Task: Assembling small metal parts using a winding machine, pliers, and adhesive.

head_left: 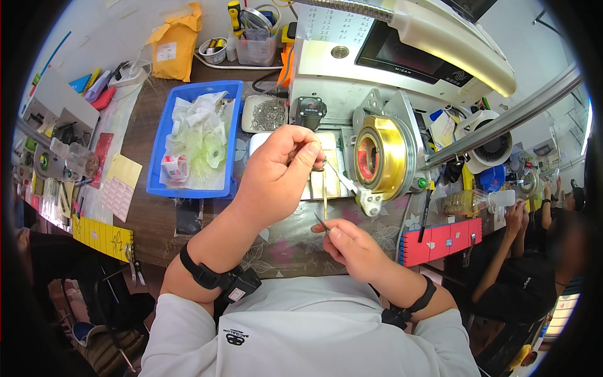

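Observation:
My left hand [282, 169] is raised over the work area in front of the machine, thumb and fingers pinched together. A small dark thing shows at its fingertips, too small to name. Below them a thin gold-coloured strip [325, 191] runs down toward my right hand [355, 248]. That hand is lower and nearer my body, closed around dark pointed tweezers [321, 220] whose tip points up and left. Just right of my left hand, a wide roll of gold-coloured tape [391, 157] is mounted on the machine [336, 66]. Behind my left hand lies a pale pad [333, 179], partly hidden.
A blue tray [154, 169] with white tissue stands at left, beside a small dish of metal bits [265, 114]. A brown envelope [178, 44] and a tool bin [259, 53] are at the back. A lamp [458, 44] overhangs the right; another person [527, 264] sits there.

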A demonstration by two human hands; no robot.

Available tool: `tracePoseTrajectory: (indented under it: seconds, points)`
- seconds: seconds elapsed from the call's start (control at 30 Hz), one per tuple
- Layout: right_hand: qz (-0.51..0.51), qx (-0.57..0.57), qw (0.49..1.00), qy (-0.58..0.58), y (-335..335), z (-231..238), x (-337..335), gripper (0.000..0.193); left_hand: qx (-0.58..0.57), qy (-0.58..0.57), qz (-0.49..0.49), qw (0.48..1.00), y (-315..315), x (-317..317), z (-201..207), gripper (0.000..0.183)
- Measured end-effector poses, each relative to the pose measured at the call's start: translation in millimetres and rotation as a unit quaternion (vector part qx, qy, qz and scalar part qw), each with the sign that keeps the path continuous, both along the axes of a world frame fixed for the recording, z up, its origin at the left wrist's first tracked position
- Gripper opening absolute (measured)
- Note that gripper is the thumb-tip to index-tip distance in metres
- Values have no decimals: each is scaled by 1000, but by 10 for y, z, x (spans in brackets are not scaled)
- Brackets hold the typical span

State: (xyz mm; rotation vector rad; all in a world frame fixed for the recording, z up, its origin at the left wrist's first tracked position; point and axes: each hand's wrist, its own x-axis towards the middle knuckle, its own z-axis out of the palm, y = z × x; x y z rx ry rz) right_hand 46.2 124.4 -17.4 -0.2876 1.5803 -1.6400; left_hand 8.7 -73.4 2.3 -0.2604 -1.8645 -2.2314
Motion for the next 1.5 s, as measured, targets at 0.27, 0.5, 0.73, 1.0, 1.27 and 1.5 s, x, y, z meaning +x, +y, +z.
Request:
tracePoseTrajectory:
  seconds: [0.27,0.5,0.73,1.0,1.27,1.5]
  points:
    - [-64,-102,989,-81,-273,1,-230,31,-3,2,18,1000,18,11,-23,5]
    - [-140,-171,969,-109,-359,-66,-352,36,24,-5,12,1000,8,23,-50,5]
    - [-132,-210,959,-133,-398,-85,-379,36,35,-12,-2,999,-6,31,-71,5]
    - [-148,-217,955,-136,-427,-65,-387,34,20,-14,-27,999,-16,49,-30,4]
    - [-122,-202,961,-147,-327,-19,-305,32,-23,92,-3,995,-33,145,69,5]
    - [41,237,894,378,426,-195,40,30,-206,130,87,966,-168,360,109,5]
